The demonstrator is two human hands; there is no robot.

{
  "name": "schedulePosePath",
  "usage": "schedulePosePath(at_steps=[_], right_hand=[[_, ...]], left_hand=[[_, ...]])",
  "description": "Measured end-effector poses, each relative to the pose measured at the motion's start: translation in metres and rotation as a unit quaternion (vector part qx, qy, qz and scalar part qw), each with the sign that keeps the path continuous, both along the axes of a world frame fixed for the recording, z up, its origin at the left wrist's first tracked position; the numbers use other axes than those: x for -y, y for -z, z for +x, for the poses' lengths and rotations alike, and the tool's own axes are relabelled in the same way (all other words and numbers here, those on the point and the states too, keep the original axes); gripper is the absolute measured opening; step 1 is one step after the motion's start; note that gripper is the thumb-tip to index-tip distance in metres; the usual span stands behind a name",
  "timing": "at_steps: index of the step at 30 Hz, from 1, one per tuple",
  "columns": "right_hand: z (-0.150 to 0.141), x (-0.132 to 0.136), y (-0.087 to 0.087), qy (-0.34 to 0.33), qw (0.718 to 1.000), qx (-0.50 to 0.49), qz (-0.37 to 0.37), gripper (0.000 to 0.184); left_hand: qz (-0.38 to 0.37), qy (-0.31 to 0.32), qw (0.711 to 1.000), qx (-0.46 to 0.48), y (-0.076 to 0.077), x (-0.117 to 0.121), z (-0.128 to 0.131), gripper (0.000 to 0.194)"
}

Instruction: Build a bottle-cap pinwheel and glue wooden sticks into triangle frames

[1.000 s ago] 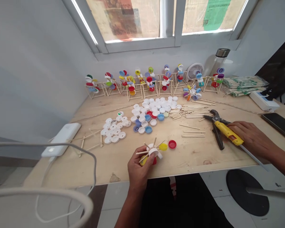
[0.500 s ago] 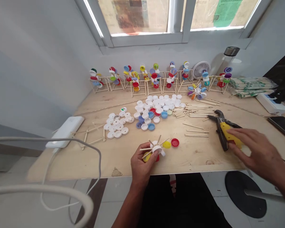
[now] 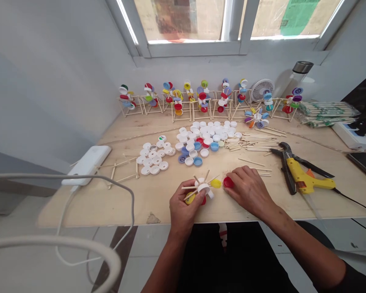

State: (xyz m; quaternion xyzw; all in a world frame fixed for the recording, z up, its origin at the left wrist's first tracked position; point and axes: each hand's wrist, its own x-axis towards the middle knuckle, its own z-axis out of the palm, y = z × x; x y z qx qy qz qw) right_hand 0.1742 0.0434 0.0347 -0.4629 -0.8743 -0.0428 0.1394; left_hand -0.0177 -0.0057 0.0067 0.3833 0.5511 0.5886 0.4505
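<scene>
My left hand (image 3: 184, 205) is closed around a small wheel of sticks and bottle caps (image 3: 203, 188), near the table's front edge. Wooden sticks stick out from its white hub, with yellow, white and red caps on some of them. A yellow cap (image 3: 215, 184) on one stick points toward my right hand (image 3: 250, 191). The fingers of that hand are pinched on a red bottle cap (image 3: 228, 182) at the tabletop. Farther right, a yellow glue gun (image 3: 306, 182) lies on the table beside black-handled pliers (image 3: 288, 171).
Loose white caps (image 3: 212, 132) and cut sticks (image 3: 256, 140) cover the middle. Finished cap wheels on stick frames (image 3: 178, 106) line the back with a small fan (image 3: 262, 90) and a bottle (image 3: 300, 73). A white power strip (image 3: 87, 165) and looping cable (image 3: 131, 203) are at left.
My right hand has left the glue gun, moving left to the red cap and closing on it. My left hand still holds the wheel. The view has shifted slightly.
</scene>
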Motion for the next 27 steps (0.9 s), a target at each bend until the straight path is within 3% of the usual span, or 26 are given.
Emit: schedulePosePath(at_steps=[4, 7, 13, 19, 27], right_hand=[[0.007, 0.001, 0.001, 0.005, 0.999, -0.023, -0.030, 0.015], [0.020, 0.006, -0.004, 0.004, 0.993, -0.104, -0.051, 0.020], [0.029, 0.021, -0.018, -0.015, 0.975, -0.222, -0.018, 0.031], [0.015, 0.024, -0.019, -0.046, 0.975, -0.215, 0.038, 0.031], [0.007, 0.019, -0.019, -0.057, 0.983, -0.162, 0.061, 0.027]], left_hand=[[-0.003, 0.004, 1.000, 0.002, -0.005, -0.003, 0.002, 0.030], [-0.005, 0.022, 1.000, 0.005, -0.007, -0.005, 0.005, 0.030], [-0.010, 0.043, 0.999, -0.028, -0.012, -0.005, 0.011, 0.028], [-0.016, 0.039, 0.998, -0.056, -0.013, -0.005, 0.012, 0.031], [-0.026, 0.050, 0.996, -0.074, -0.012, -0.004, 0.011, 0.032]])
